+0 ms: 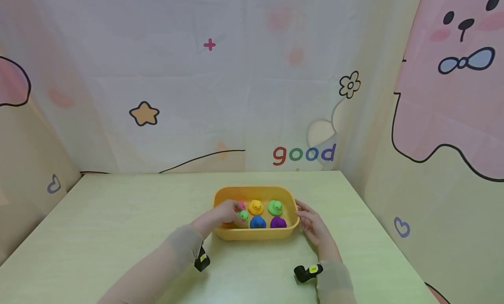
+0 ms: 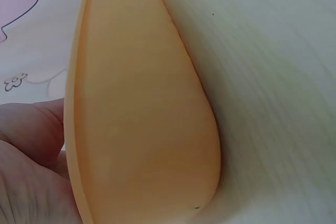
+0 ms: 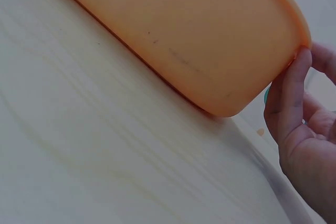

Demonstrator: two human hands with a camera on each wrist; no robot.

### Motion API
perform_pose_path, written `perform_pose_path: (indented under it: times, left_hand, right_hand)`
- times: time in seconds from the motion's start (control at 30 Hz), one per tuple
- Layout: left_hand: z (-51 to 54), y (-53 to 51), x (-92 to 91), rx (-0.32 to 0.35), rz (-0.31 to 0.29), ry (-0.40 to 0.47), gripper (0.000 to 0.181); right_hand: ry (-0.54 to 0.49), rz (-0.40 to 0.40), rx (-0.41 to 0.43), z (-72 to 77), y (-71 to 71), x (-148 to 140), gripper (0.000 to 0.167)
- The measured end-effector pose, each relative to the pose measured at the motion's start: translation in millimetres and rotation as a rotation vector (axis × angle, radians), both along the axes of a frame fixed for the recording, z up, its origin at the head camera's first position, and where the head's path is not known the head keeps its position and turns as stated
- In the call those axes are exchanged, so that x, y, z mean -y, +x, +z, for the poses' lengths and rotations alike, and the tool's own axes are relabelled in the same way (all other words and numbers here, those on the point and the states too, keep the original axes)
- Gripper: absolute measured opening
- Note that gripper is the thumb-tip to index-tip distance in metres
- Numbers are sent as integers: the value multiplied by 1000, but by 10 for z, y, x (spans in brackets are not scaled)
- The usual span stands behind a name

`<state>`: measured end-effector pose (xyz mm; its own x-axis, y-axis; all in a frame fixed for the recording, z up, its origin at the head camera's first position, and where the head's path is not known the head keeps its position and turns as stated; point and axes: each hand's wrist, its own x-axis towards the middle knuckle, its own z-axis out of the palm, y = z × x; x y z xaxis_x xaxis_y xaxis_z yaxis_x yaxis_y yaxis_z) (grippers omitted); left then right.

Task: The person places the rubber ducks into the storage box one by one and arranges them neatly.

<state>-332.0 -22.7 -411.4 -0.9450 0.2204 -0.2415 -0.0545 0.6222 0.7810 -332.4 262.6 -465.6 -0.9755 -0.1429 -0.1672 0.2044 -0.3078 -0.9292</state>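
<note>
A yellow plastic bin (image 1: 260,235) stands on the table with several small toy ducks inside. My left hand (image 1: 226,211) reaches over its left end, with fingers and thumb around a light green duck (image 1: 243,216). A pink duck (image 1: 241,205) shows partly behind those fingers. Also inside are a yellow duck (image 1: 256,207), a second green duck (image 1: 275,207), a blue duck (image 1: 257,222) and a purple duck (image 1: 278,222). At the right end, my right hand (image 1: 313,227) touches the rim from outside with its fingertips. The bin's wall (image 2: 142,98) hides the left fingertips in the left wrist view.
The pale table (image 1: 118,225) extends on both sides of the bin. Behind it hangs a printed cloth backdrop (image 1: 177,76), and another printed panel (image 1: 445,120) borders the right side. Black wrist cameras sit at both cuffs.
</note>
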Motion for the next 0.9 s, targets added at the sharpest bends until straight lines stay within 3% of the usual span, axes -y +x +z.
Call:
perform_pose_path:
  times: [0.47, 0.67, 0.9]
  left_hand:
    - [-17, 40, -113, -131, 4, -268, 33]
    - [-53, 26, -125, -172, -8, -327, 26]
    - [-56, 34, -146, -170, -28, -370, 26]
  right_hand:
    - [-24, 3, 8, -34, -21, -35, 55]
    - [-37, 9, 11, -23, -19, -46, 56]
    - [-36, 11, -1, -67, -32, -64, 56]
